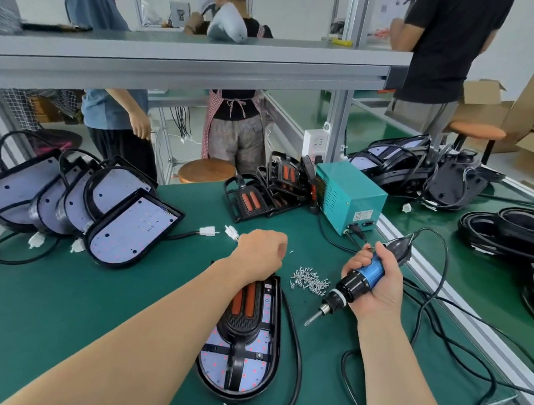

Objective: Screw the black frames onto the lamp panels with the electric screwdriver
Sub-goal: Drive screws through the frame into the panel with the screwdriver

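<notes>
On the green mat, head view: lamp panel lies flat, close in front of me, black frame seated on it. Left hand sits knuckles-up at the panel's far end, fingers curled under; cannot tell what they hold, probably steadying. Right hand is wrapped round the screwdriver, bit angled toward the panel, not touching. Screws are heaped between the hands, I judge for short reach
</notes>
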